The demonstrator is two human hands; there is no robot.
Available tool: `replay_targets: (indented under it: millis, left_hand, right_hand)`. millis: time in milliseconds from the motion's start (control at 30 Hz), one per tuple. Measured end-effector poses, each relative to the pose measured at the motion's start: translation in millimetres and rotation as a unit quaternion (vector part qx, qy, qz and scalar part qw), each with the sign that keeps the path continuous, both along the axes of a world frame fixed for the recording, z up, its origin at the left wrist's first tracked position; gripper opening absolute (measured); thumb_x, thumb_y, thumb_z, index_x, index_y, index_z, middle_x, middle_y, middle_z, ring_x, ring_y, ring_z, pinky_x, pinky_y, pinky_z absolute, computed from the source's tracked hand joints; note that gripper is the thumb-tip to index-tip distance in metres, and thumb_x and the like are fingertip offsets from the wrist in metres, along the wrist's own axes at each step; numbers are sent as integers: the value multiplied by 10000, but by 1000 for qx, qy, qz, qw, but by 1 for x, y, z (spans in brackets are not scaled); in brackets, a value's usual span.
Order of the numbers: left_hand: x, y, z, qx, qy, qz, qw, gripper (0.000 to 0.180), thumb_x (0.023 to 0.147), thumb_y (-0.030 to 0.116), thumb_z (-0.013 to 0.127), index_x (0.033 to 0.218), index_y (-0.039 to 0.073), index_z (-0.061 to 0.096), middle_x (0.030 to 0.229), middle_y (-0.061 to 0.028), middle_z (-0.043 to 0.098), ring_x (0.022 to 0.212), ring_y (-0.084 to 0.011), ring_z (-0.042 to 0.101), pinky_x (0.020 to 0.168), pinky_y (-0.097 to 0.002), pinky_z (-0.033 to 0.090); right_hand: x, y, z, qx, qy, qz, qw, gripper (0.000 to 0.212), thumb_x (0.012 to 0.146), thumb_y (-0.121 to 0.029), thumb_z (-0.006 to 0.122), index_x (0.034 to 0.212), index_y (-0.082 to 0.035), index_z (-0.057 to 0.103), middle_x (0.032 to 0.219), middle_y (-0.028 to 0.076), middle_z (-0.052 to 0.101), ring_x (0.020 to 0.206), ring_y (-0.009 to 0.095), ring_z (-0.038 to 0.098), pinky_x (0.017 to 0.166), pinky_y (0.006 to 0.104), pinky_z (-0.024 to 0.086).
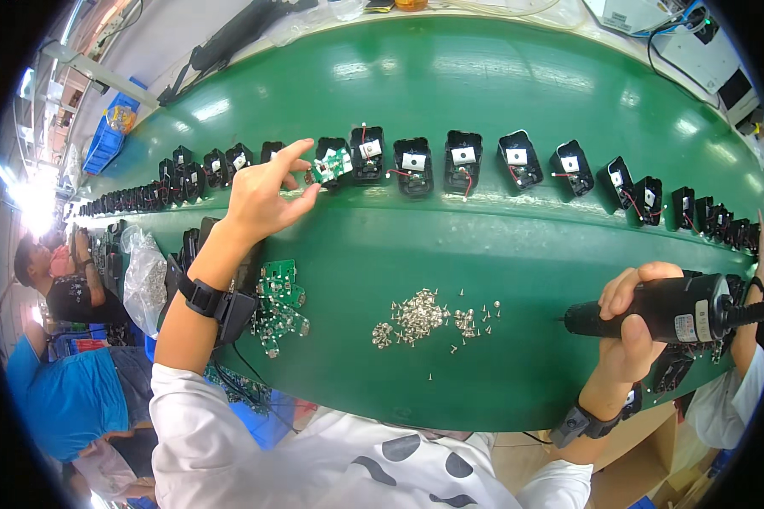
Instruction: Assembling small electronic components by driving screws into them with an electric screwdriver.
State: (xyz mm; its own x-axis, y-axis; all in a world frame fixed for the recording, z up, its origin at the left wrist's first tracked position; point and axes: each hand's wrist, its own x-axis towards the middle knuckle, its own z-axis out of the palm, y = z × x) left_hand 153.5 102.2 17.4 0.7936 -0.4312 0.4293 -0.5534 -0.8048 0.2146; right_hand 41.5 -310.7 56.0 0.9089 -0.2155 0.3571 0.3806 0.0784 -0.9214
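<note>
White sleeves with black blotches fill the lower edge of the frame, forearms running up from there. Left hand (pixel 267 193), upper-left of centre, pinches a small green circuit board with white parts (pixel 331 165) between thumb and fingertips, other fingers fanned wide, right over an open black plastic housing (pixel 334 159) in the long row of such housings w/ red wires (pixel 463 159) across the green glossy tabletop (pixel 484 85). Right hand (pixel 632 318), right of frame, is wrapped tight round a black electric screwdriver (pixel 671 310), bit pointing left, well apart from the row.

Step in hand looks like seating the board in its shell. Prob best to keep the pinch on the board's edges, lower it flat and square, and keep red wires out from under it; driver should stay parked til the board sits flush. Loose heap of small silver screws (pixel 420 318) lies mid-frame near the bit; more green boards in a pile (pixel 276 305) lie just beside the left wrist.

Hard to tell: whether the board already touches the housing, since fingers cover its left side. Row ends shrink and blur at both rims. Driver's cable end is cut off at right. Crinkled clear plastic bag (pixel 144 280) at left: contents unclear.
</note>
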Motion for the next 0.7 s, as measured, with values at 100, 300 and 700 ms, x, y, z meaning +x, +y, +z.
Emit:
replay_targets:
  millis: [100,300,700]
  left_hand:
    - [0,2,-4,64,16,-5,998,570,691,143,773,1222,75,580,946,-93,696,727,-194,667,645,-307,533]
    - [-59,5,16,132,30,-13,991,520,685,194,756,1170,78,608,973,-102,627,869,-279,612,739,-362,488]
    - [-137,15,32,190,203,48,959,526,651,239,775,1115,42,629,1111,-83,591,1036,-274,550,893,-408,386]
  right_hand:
    - [0,0,1,-1,-1,1,1000,590,762,-339,813,1129,-22,479,723,38,539,595,122,512,543,235,424]
    - [-1,-2,-1,3,8,-2,1000,596,764,-345,812,1133,-20,475,726,38,538,601,125,510,549,237,420]
    - [4,-5,-7,-28,-26,29,999,571,803,-323,733,1188,1,464,757,59,523,610,132,493,584,248,408]
